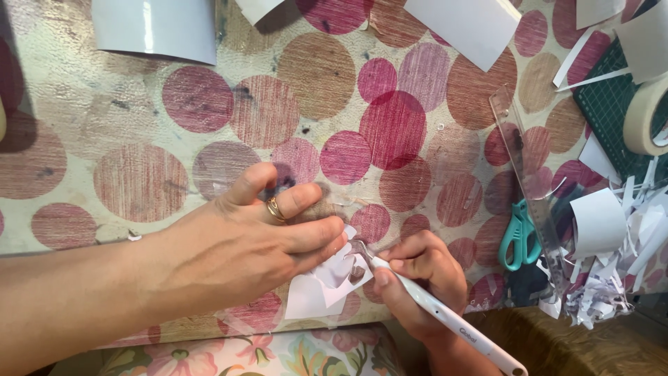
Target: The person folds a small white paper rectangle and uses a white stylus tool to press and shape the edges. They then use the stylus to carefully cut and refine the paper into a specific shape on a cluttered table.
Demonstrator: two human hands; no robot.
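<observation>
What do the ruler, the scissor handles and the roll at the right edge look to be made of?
The ruler looks like clear hard plastic: the dotted table cover shows through it. The scissor handles look like smooth teal plastic, evenly coloured and slightly glossy. The roll seems to be matte cream paper tape, probably masking tape, though only part of it shows.

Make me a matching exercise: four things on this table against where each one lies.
Things:
1. scissors
2. tape roll
3. white pen tool
4. paper scraps

Places:
A. in the right hand, tip at the small white sheet under the left hand
B. far right edge, on the green mat
C. heaped at the right, below the mat
D. beside the clear ruler

Pairs: 1-D, 2-B, 3-A, 4-C
</observation>
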